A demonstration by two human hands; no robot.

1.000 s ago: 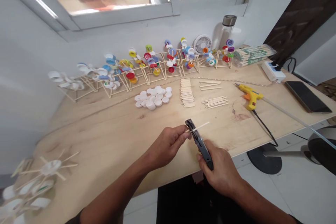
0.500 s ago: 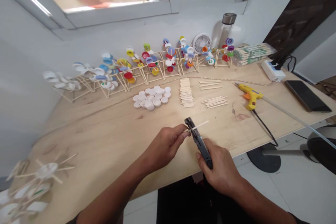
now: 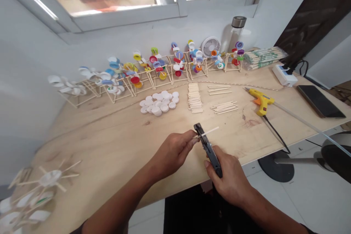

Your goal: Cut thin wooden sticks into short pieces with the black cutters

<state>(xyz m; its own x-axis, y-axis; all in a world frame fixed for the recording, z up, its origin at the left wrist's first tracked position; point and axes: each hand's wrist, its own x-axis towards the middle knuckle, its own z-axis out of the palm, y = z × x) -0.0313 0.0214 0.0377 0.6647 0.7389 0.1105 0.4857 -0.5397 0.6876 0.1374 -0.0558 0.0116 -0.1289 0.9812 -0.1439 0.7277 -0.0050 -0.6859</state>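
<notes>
My left hand [image 3: 173, 152] pinches one end of a thin wooden stick [image 3: 211, 131] over the front of the wooden table [image 3: 109, 142]. My right hand [image 3: 229, 177] is wrapped round the handles of black cutting pliers [image 3: 207, 147]. The pliers' jaws sit across the stick close to my left fingertips, and the stick's free end points right.
Behind lie a pile of white bottle caps [image 3: 159, 102], a stack of short sticks [image 3: 195, 97] and loose sticks [image 3: 223, 106]. A yellow glue gun [image 3: 261, 100], a phone [image 3: 320, 100] and a power strip [image 3: 283, 75] lie right. Stick-and-cap models [image 3: 153, 67] line the wall.
</notes>
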